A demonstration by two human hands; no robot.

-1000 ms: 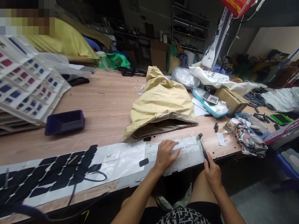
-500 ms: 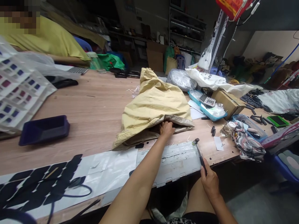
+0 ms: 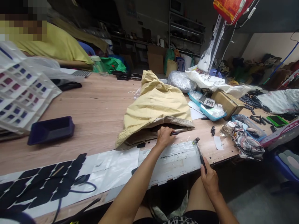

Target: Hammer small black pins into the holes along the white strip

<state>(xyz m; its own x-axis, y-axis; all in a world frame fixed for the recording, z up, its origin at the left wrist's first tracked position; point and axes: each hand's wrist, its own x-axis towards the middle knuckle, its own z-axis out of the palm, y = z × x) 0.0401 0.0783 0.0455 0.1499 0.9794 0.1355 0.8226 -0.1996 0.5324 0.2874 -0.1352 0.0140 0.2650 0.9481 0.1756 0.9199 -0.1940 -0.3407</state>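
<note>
At the mouth of a tan woven sack (image 3: pixel 158 101) is my left hand (image 3: pixel 164 136), its fingers closed on a slim black piece (image 3: pixel 175 133) that sticks out to the right. The piece is too small to name, and part of it is hidden by the fingers. My right hand (image 3: pixel 209 179) grips a hammer (image 3: pixel 201 158) by its dark handle, the head pointing up and left. Beneath the hammer head and in front of the sack lies a pale, clear-covered board (image 3: pixel 177 157) along the table's near edge.
Black rounded pieces (image 3: pixel 44 175) and a looped cable lie on white sheeting at the left. A dark purple tray (image 3: pixel 51 130) sits behind them. At the right are a calculator (image 3: pixel 207 100), a blue basket (image 3: pixel 249 124) and a jar (image 3: pixel 227 128). A person in yellow (image 3: pixel 58 40) sits across the table.
My left hand has drawn back out of the sack's opening with a black piece showing in its fingers. My right hand and the hammer have hardly moved.
</note>
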